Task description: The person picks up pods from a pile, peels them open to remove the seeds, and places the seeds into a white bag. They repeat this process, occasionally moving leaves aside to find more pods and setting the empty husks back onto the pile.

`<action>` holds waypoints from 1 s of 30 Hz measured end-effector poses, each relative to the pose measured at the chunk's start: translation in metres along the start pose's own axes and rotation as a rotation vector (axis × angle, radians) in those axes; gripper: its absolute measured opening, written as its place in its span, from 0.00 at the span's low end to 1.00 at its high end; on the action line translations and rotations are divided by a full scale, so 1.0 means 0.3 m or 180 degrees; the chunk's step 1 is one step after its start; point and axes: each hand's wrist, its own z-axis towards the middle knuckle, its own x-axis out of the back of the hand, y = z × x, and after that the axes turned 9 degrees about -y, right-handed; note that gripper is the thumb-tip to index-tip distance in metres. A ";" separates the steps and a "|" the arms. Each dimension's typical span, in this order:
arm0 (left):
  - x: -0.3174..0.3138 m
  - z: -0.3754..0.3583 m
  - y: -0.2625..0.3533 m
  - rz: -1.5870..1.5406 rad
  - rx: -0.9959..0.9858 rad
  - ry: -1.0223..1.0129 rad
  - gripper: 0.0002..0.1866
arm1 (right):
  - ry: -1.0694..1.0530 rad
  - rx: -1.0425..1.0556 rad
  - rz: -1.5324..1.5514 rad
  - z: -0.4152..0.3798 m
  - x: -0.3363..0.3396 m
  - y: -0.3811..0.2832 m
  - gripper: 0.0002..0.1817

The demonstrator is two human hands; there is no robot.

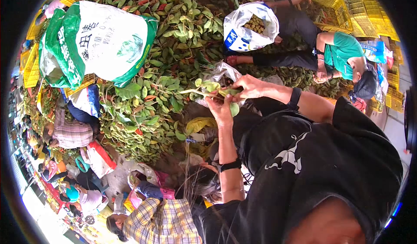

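A leafy stem (195,91) with green leaves lies across both my hands, its cut-looking end pointing left. My left hand (222,110) is closed round the stem from below. My right hand (248,87) pinches at the leaves on the same stem, its fingers close to those of the left. One rounded leaf (234,109) hangs under my fingers. Just behind the hands stands a crumpled pale plastic bag (225,71), its contents hard to make out. A large heap of leafy stems (143,109) spreads out to the left of my hands.
A white and green sack (117,39) lies on the heap. An open white bag (234,22) holds small round brownish pieces. A person in a green shirt (343,55) sits at right, another in a plaid shirt (165,222) at lower left. Yellow crates (330,9) stand behind.
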 end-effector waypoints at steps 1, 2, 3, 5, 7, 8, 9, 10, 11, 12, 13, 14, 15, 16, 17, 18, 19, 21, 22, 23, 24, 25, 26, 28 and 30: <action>0.005 0.001 0.006 -0.0109 0.0008 -0.0001 0.22 | -0.0136 -0.0080 0.0229 -0.018 0.023 -0.031 0.26; 0.006 0.002 0.010 -0.0216 0.0004 0.0000 0.21 | -0.0156 -0.0082 0.0224 -0.017 0.025 -0.027 0.26; -0.009 -0.005 0.028 -0.0215 0.0092 0.0135 0.23 | -0.0159 0.0016 0.0650 -0.014 0.024 -0.016 0.24; 0.009 0.000 0.014 -0.0337 0.0080 0.0139 0.23 | -0.0212 0.0185 0.1242 -0.004 0.018 0.010 0.21; 0.028 -0.017 0.003 -0.0462 0.0051 0.0102 0.24 | -0.0308 0.0120 0.1553 0.015 0.011 0.028 0.21; 0.037 -0.021 -0.005 -0.0467 0.0079 0.0143 0.24 | -0.0391 0.0052 0.1875 0.029 0.013 0.041 0.21; 0.048 -0.021 -0.018 -0.0563 0.0093 0.0132 0.24 | -0.0527 0.0007 0.1955 0.046 0.015 0.063 0.19; 0.060 -0.020 -0.031 -0.0656 0.0106 0.0123 0.24 | -0.0666 -0.0037 0.2036 0.071 0.013 0.108 0.18; 0.071 -0.018 -0.047 -0.0673 0.0089 0.0137 0.24 | -0.0782 -0.0082 0.2181 0.111 0.000 0.157 0.18; 0.081 -0.014 -0.064 -0.0680 0.0096 0.0181 0.24 | -0.0897 -0.0128 0.2314 0.154 -0.024 0.230 0.19; 0.094 -0.009 -0.088 -0.0590 0.0133 0.0241 0.24 | -0.0933 -0.0137 0.2312 0.181 -0.037 0.273 0.19; 0.108 0.006 -0.118 -0.0508 0.0169 0.0304 0.24 | -0.1052 -0.0131 0.2415 0.216 -0.045 0.319 0.19; 0.131 0.022 -0.162 -0.0572 0.0148 0.0361 0.23 | -0.1163 -0.0132 0.2542 0.249 -0.060 0.353 0.20; 0.146 0.038 -0.198 -0.0576 0.0170 0.0385 0.23 | -0.1183 -0.0154 0.2556 0.265 -0.048 0.333 0.20; 0.161 0.060 -0.239 -0.0540 0.0139 0.0551 0.23 | -0.1119 -0.0194 0.2176 0.275 -0.028 0.320 0.20; 0.178 0.079 -0.277 -0.0499 0.0116 0.0725 0.22 | -0.1064 -0.0233 0.1804 0.295 -0.039 0.335 0.21; 0.196 0.092 -0.315 -0.0393 0.0348 0.0920 0.22 | -0.0866 -0.0374 0.1398 0.326 -0.074 0.355 0.26; 0.231 0.139 -0.391 -0.0444 0.0272 0.1043 0.21 | -0.0970 -0.0490 0.1322 0.400 -0.101 0.413 0.27; 0.239 0.149 -0.421 -0.0478 0.0203 0.1116 0.21 | -0.1026 -0.0599 0.1263 0.419 -0.122 0.446 0.29; 0.247 0.153 -0.448 -0.0454 0.0493 0.1299 0.20 | -0.0730 -0.0668 0.1248 0.434 -0.147 0.479 0.26; 0.259 0.162 -0.485 -0.0466 0.0543 0.1307 0.20 | -0.0741 -0.0715 0.1269 0.450 -0.150 0.504 0.26; 0.268 0.173 -0.521 -0.0498 0.0464 0.1251 0.19 | -0.0718 -0.0736 0.1640 0.470 -0.146 0.529 0.26; 0.277 0.175 -0.552 -0.0522 0.0397 0.1192 0.19 | -0.0686 -0.0758 0.2024 0.482 -0.148 0.551 0.26; 0.289 0.184 -0.588 -0.0567 0.0407 0.1154 0.19 | -0.0621 -0.0822 0.2075 0.501 -0.166 0.615 0.26; 0.301 0.187 -0.618 -0.0708 0.0295 0.1072 0.19 | -0.0620 -0.0965 0.2280 0.528 -0.192 0.681 0.25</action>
